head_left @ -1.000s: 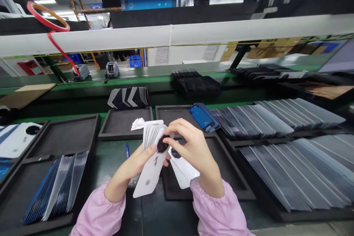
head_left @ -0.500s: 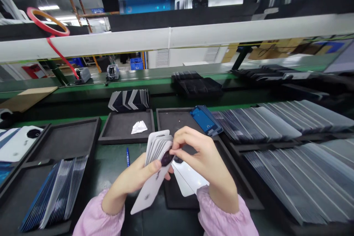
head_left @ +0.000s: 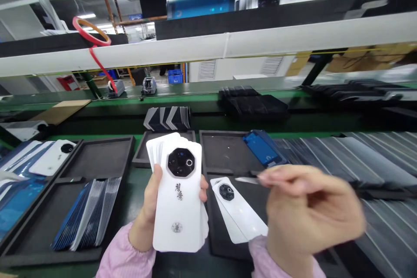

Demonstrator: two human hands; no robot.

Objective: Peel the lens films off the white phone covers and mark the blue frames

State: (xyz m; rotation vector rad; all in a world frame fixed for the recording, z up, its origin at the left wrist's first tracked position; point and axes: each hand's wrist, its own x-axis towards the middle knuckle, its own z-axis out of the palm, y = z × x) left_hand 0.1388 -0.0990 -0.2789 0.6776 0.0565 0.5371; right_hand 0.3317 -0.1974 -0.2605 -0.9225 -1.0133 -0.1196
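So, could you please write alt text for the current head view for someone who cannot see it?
The left hand holds a fanned stack of white panels, the front one bearing a dark camera block. The blurred right hand appears to pinch a thin pale piece; overlapping panels lie on a black tray nearby.

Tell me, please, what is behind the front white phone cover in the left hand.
Behind the front cover are more white covers; edges show at upper left and lower right. Most of their surfaces are hidden.
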